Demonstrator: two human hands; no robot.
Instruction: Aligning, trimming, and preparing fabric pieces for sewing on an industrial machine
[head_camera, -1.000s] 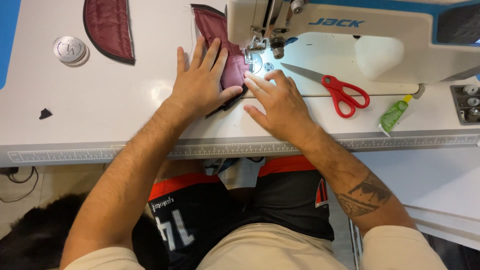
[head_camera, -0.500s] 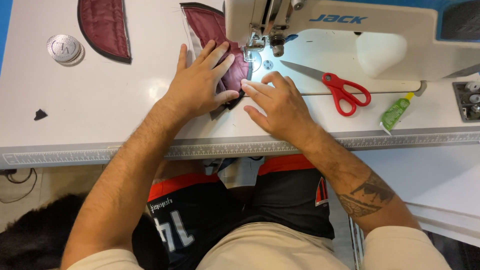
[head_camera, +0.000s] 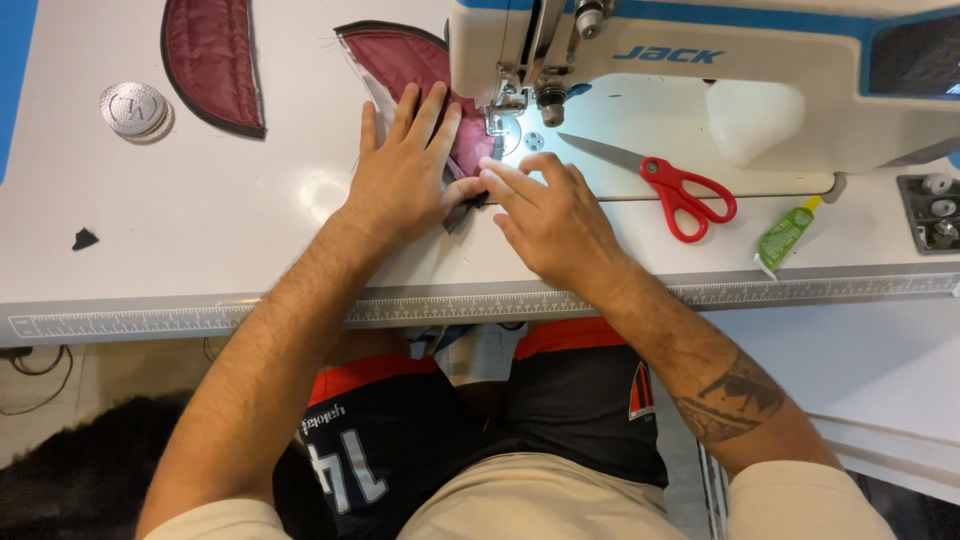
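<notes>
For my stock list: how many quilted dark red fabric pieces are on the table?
2: one piece lies alone at the far left; the other is under the left hand at the needle.

Left hand (head_camera: 405, 175) flat, fingers spread, right hand (head_camera: 555, 215) palm down, fingertips meeting, forearms converging

A single head-worn camera looks steeply down from close above the white worktop (head_camera: 200, 270), facing forward toward the sewing machine (head_camera: 700, 70), with the person's lap at the frame's bottom.
</notes>
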